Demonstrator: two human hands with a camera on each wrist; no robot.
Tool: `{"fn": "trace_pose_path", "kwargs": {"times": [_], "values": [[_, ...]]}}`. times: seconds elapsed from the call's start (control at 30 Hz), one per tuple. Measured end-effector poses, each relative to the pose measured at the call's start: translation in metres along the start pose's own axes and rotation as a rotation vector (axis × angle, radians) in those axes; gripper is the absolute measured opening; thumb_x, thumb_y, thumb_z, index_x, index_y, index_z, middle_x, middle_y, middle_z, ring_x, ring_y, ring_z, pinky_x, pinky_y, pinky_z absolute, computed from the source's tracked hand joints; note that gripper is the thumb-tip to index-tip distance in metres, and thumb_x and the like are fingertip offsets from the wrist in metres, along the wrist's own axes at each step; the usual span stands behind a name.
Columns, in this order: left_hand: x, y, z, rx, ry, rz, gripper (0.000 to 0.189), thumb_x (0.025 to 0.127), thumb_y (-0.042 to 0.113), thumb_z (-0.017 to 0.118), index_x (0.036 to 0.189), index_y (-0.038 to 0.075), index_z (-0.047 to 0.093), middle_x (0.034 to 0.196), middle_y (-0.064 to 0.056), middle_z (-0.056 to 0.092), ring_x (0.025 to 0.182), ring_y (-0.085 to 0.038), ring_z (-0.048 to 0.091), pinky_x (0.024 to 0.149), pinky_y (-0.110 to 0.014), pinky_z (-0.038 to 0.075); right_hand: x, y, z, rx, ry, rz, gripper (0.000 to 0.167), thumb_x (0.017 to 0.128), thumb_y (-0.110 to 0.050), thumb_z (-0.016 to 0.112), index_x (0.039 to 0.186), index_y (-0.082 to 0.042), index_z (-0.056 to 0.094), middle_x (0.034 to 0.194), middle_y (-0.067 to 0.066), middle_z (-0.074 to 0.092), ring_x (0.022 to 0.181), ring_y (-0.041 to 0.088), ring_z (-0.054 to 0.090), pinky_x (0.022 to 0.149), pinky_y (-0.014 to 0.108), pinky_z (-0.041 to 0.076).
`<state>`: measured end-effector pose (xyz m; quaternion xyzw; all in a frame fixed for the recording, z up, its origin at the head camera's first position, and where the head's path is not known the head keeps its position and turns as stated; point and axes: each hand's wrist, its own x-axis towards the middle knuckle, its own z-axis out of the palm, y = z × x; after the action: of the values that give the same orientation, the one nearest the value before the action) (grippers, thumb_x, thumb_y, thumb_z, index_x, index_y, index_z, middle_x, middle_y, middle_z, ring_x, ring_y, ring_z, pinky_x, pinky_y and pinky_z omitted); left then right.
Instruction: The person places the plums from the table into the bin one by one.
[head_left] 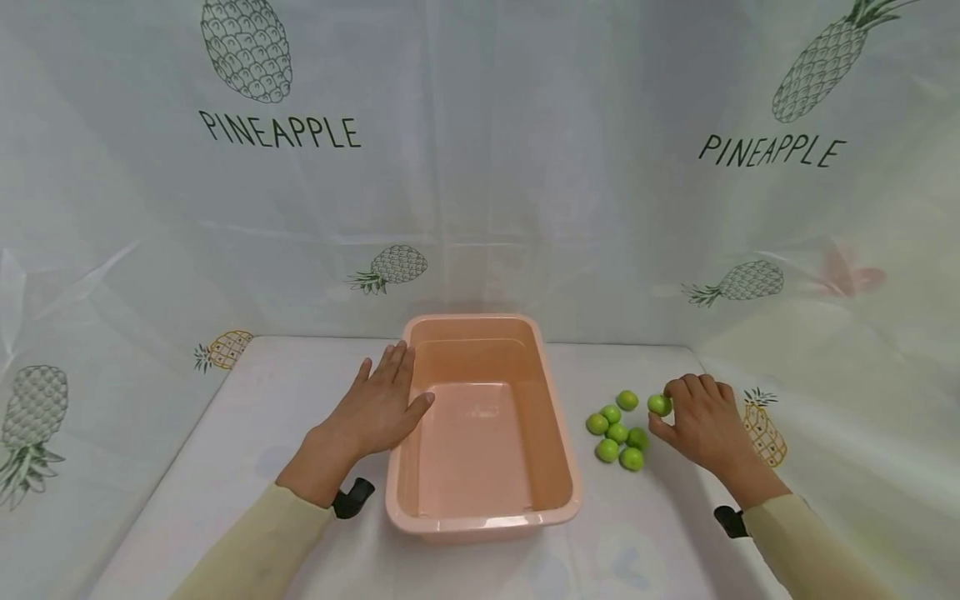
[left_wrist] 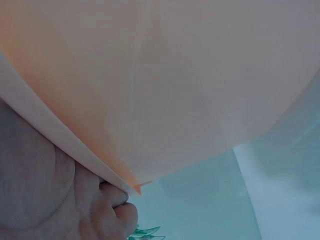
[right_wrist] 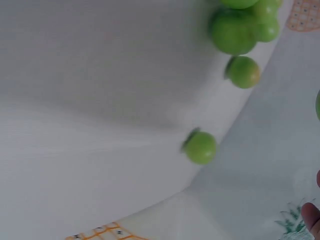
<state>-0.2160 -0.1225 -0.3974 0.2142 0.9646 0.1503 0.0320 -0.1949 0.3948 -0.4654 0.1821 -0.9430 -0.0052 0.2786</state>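
A pink plastic basin (head_left: 474,450) stands on the table, and nothing lies in it. My left hand (head_left: 381,408) rests on its left rim with the fingers straight. In the left wrist view, the basin's outer wall (left_wrist: 165,85) fills most of the picture, and part of the left hand (left_wrist: 60,195) lies along the rim. To the basin's right, my right hand (head_left: 701,421) pinches a small round green fruit (head_left: 659,405) between thumb and fingers. Several similar green fruits (head_left: 617,432) lie loosely grouped on the table just left of that hand.
A white patterned cloth covers the table (head_left: 255,417). A pale curtain (head_left: 525,192) printed with pineapples hangs behind the basin and along both sides. One green fruit (right_wrist: 201,147) lies apart from the cluster in the right wrist view. Both wrists wear black straps.
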Motion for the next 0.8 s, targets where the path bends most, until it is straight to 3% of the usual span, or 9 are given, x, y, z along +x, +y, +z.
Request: {"fn": "trace_pose_path", "kwargs": {"times": [0.27,0.43,0.67,0.8], "values": [[0.000,0.002,-0.001,0.054,-0.007,-0.009,0.081,0.112,0.046,0.043,0.164,-0.009,0.016,0.174,-0.027,0.009,0.163,-0.043,0.009,0.129,-0.068,0.009,0.053,-0.025,-0.020,0.034,0.084,-0.111,0.044,0.092,-0.045,0.055,0.097,-0.001,0.058,0.092,0.014,0.057,0.090,0.040,0.050,0.076,0.053,0.039],[0.000,0.003,-0.002,0.053,-0.010,-0.016,0.080,0.112,0.046,0.043,0.165,-0.009,0.016,0.174,-0.027,0.010,0.163,-0.043,0.009,0.129,-0.068,0.008,0.092,-0.053,-0.034,0.073,0.113,-0.164,0.042,0.091,-0.044,0.057,0.094,-0.002,0.059,0.092,0.014,0.058,0.089,0.039,0.051,0.078,0.055,0.041],[0.000,0.003,-0.002,0.061,-0.011,-0.014,0.079,0.112,0.046,0.042,0.165,-0.009,0.017,0.174,-0.027,0.011,0.162,-0.044,0.010,0.129,-0.068,0.010,0.133,-0.109,-0.046,0.138,0.046,-0.269,0.034,0.089,-0.039,0.067,0.094,-0.006,0.059,0.094,0.008,0.060,0.088,0.031,0.053,0.079,0.049,0.045],[0.001,0.004,-0.001,0.046,-0.013,-0.017,0.079,0.112,0.045,0.041,0.165,-0.008,0.017,0.174,-0.027,0.010,0.163,-0.044,0.010,0.129,-0.068,0.010,0.147,-0.140,-0.044,0.165,-0.018,-0.335,0.031,0.092,-0.039,0.067,0.096,-0.009,0.059,0.092,0.004,0.057,0.085,0.025,0.049,0.077,0.040,0.040]]}}
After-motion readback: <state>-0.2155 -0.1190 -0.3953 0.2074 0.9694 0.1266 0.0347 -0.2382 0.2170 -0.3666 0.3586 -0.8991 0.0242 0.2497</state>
